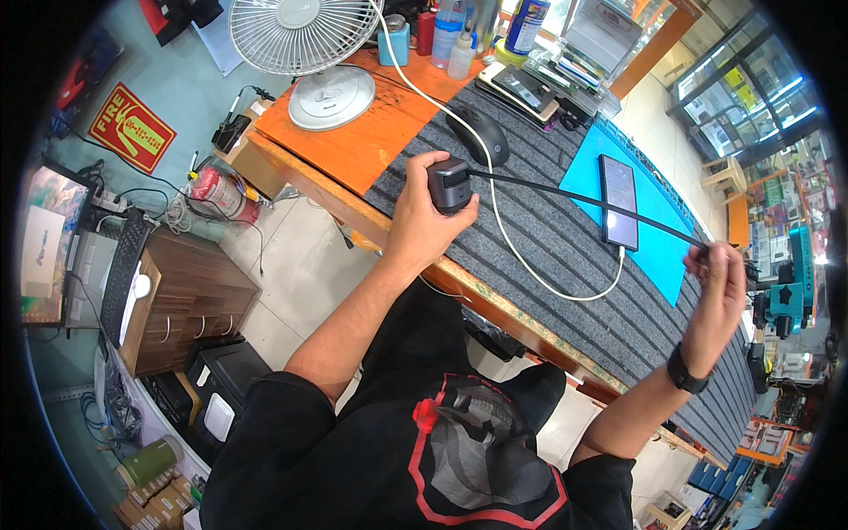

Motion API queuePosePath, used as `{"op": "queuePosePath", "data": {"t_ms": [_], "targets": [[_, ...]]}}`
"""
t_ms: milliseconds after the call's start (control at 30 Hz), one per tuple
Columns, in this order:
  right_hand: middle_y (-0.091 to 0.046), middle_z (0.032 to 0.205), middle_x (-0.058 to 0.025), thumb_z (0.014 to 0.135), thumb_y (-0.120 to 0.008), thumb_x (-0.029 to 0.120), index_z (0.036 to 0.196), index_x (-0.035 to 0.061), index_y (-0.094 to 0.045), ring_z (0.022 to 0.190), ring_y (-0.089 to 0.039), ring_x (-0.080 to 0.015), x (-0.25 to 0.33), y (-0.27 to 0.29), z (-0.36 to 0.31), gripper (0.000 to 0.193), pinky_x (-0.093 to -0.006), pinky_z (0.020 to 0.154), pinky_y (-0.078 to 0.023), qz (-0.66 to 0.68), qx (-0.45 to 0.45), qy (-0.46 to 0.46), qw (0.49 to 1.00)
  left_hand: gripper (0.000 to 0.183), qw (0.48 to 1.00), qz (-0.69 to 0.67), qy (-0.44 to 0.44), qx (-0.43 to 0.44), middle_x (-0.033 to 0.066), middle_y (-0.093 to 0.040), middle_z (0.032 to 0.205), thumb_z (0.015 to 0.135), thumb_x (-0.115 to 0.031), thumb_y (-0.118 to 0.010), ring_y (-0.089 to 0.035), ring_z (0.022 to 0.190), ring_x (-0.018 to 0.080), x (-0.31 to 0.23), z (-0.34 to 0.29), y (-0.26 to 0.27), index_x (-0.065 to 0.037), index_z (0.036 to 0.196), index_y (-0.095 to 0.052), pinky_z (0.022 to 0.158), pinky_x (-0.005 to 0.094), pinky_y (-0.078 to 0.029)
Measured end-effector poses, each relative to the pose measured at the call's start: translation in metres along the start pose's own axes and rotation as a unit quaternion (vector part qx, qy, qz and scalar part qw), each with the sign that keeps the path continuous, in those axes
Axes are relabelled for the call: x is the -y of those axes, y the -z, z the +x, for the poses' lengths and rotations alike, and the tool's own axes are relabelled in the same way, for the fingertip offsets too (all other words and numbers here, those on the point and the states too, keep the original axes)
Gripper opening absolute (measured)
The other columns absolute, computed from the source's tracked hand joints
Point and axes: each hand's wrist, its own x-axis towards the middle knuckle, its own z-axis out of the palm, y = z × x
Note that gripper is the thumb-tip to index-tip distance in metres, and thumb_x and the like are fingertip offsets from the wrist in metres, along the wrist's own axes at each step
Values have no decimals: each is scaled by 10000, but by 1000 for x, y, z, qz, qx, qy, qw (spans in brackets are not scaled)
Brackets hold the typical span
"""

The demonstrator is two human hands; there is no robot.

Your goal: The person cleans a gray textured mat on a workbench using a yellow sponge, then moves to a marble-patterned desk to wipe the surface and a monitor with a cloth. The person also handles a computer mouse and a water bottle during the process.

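Observation:
My left hand (pixel 419 217) is wrapped round a small black block-shaped device (pixel 449 187), held above the near edge of the desk mat. A flat black cable (pixel 570 190) comes out of the device's side and stretches nearly straight to the right. At its far end my right hand (pixel 720 287) pinches the cable; the tip is mostly hidden by the fingers. Below the cable a dark smartphone (pixel 619 199) lies on a blue sheet (pixel 658 256). A white cable (pixel 503 216) is plugged into the phone's near end. The black mouse (pixel 479 137) lies just beyond the device.
A grey striped mat (pixel 530 256) covers much of the orange desk (pixel 375 106). At the back stand a white fan (pixel 331 97), several bottles (pixel 459 53) and stacked phones (pixel 521 88). A drawer cabinet (pixel 190 300) and a red extinguisher (pixel 221 194) are at the left.

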Motion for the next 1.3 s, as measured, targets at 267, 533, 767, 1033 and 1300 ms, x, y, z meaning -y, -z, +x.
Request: {"op": "queuePosePath", "data": {"t_ms": [267,533,767,1033,1300], "targets": [[-696,998,-87,1097,-518,258,1164,11,-622,889,-652,-129,-10,119,-2,276,-268,851,-529,26,-111,-22,993,663,999,33,-12,3,128,-634,1110,809,-101,-828,-668,917,193,-1,0,-3,-76,1322,-409,797,341,-564],[-685,1135,-109,1067,-579,270,1262,5,-621,1048,-668,-165,-23,230,-13,332,-298,932,-530,21,-161,-22,987,665,999,43,-8,17,141,-636,1126,807,-108,-824,-680,942,216,-1,-1,-3,-77,1324,-408,814,354,-569],[-668,1170,-123,1071,-567,232,1361,-23,-571,1059,-659,-178,-39,320,-26,386,-289,958,-531,47,-240,-15,970,665,999,29,7,26,144,-631,1127,810,-125,-822,-677,936,219,-5,1,-1,-78,1325,-405,814,358,-569],[-671,1072,-83,1064,-587,275,1196,-8,-628,978,-647,-154,-39,357,-25,315,-275,877,-538,37,-241,-36,969,652,999,35,-4,17,133,-636,1099,793,-113,-834,-665,920,206,-2,1,-4,-70,1308,-438,804,342,-558],[-658,1037,-63,1058,-599,319,1191,9,-623,963,-617,-143,-18,425,-43,338,-288,893,-496,-2,-250,-70,966,647,998,50,-6,42,153,-648,1098,804,-145,-820,-682,933,261,-6,2,-5,-85,1314,-426,815,383,-559]]}}
